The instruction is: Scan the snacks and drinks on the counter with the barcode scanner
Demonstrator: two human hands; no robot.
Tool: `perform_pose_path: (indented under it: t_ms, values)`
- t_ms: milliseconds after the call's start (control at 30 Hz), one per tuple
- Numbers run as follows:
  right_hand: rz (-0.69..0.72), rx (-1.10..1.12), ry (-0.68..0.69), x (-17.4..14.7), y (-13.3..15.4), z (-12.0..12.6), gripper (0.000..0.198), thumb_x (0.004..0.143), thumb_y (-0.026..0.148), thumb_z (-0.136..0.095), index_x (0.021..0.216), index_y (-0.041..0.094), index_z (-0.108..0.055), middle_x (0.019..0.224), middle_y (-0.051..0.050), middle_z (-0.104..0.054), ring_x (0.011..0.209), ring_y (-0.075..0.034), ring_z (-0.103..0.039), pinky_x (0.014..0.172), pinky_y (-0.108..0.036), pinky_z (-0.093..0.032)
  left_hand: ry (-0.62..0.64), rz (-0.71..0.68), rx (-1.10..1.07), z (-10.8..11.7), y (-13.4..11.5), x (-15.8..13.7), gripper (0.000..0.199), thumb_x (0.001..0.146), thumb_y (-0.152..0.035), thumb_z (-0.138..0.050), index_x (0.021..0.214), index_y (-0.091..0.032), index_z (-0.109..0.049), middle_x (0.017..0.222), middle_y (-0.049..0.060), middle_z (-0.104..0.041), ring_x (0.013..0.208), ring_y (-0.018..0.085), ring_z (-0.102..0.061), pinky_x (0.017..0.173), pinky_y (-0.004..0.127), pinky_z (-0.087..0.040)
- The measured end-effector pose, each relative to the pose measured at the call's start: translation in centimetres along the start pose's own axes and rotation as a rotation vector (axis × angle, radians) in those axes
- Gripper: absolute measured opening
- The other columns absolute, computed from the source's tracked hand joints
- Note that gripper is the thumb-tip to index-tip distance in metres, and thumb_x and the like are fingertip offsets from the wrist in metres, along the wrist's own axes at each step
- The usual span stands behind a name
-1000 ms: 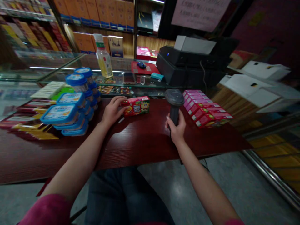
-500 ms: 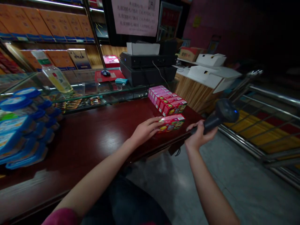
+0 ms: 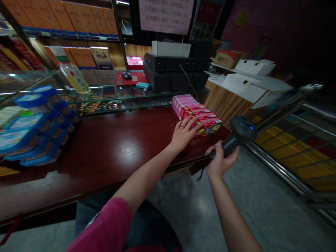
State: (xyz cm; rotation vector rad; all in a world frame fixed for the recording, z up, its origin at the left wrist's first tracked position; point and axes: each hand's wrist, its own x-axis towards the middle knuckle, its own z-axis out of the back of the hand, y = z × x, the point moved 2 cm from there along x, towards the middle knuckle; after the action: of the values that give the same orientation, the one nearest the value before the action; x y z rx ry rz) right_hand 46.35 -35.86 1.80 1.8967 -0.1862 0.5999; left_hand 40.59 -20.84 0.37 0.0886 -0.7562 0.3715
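Red box [image 3: 213, 130] has closed the gap to the row [image 3: 187, 103] since the last frame; it now sits at the row's near end, on the table's [image 3: 97, 140] right part. Your left hand [image 3: 185, 133] has its fingers spread over the box's left end; can't tell if they pinch. Box long axis runs left-right, tilted slightly up to the right, printed side facing you. Your right hand [image 3: 222, 161] is wrapped round the scanner [image 3: 241, 129] handle; handle slants up-right, head at top.
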Motion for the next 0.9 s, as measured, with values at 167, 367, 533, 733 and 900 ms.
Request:
perform_pose_path:
  t_ms: [167, 367, 533, 733, 900]
  values:
    - [-0.145, 0.105, 0.137, -2.2, 1.2, -3.8, 0.038, 0.077, 0.033, -0.085, 0.102, 0.025, -0.057, 0.077, 0.008, -0.063, 0.045, -0.009, -0.054, 0.045, -0.025, -0.049, 0.013, -0.092, 0.173, 3.2, 2.9, -3.0, 0.055, 0.112, -0.05, -0.044, 0.165, -0.039, -0.045, 0.175, -0.005, -0.039, 0.157, 0.02, -0.046, 0.119, 0.04, -0.046]
    - [-0.589, 0.291, 0.657, -6.4, 1.1, -11.6, 0.032, 0.072, 0.035, -0.086, 0.089, 0.022, -0.063, 0.067, 0.006, -0.062, 0.042, -0.01, -0.052, 0.037, -0.024, -0.042, -0.01, 0.256, 0.399, 13.0, 15.3, -12.0, 0.059, 0.111, -0.031, -0.042, 0.169, -0.039, -0.036, 0.173, -0.004, -0.043, 0.157, 0.017, -0.045, 0.125, 0.04, -0.036]
    - [-0.813, 0.433, 0.976, -12.0, 0.6, -19.5, 0.035, 0.072, 0.039, -0.086, 0.08, 0.021, -0.057, 0.071, 0.005, -0.062, 0.042, -0.007, -0.049, 0.039, -0.023, -0.042, -0.171, 0.573, 0.436, 22.7, 22.5, -20.3, 0.057, 0.107, -0.029, -0.049, 0.164, -0.035, -0.049, 0.169, 0.004, -0.05, 0.158, 0.025, -0.045, 0.132, 0.043, -0.024]
    - [-0.898, 0.443, 1.166, -17.4, 0.4, -24.2, 0.04, 0.07, 0.043, -0.087, 0.079, 0.022, -0.055, 0.068, 0.007, -0.06, 0.04, -0.007, -0.046, 0.038, -0.023, -0.038, -0.48, 0.827, 0.444, 33.2, 23.0, -28.2, 0.067, 0.095, -0.058, -0.071, 0.155, -0.029, -0.059, 0.169, 0.012, -0.049, 0.162, 0.04, -0.032, 0.132, 0.06, -0.018]
    - [-0.882, 0.366, 1.229, -17.7, 0.0, -23.8, 0.039, 0.072, 0.042, -0.086, 0.083, 0.023, -0.053, 0.071, 0.006, -0.061, 0.04, -0.007, -0.044, 0.036, -0.023, -0.035, -0.433, 0.887, 0.484, 35.6, 23.5, -29.4, 0.055, 0.087, -0.052, -0.082, 0.137, -0.033, -0.072, 0.147, 0.013, -0.068, 0.149, 0.043, -0.046, 0.125, 0.063, -0.025]
